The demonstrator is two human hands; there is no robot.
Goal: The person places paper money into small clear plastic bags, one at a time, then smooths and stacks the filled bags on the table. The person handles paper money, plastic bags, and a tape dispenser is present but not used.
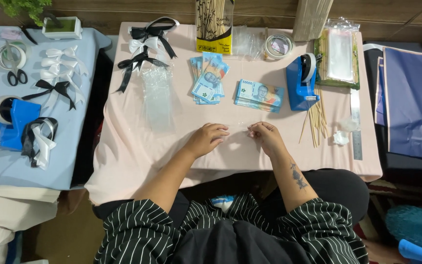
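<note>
My left hand and my right hand rest on the pink tablecloth near its front edge. Between their fingertips stretches a thin clear strip, apparently tape or plastic film, pinched at both ends. Just beyond my hands lie two piles of blue banknotes, one fanned and one stacked flat. A blue tape dispenser stands to the right of the stack.
Clear plastic sleeves, black and white ribbon bows, bamboo skewers, a metal ruler and a tape roll lie on the table. The blue side table at left holds scissors, bows and another dispenser.
</note>
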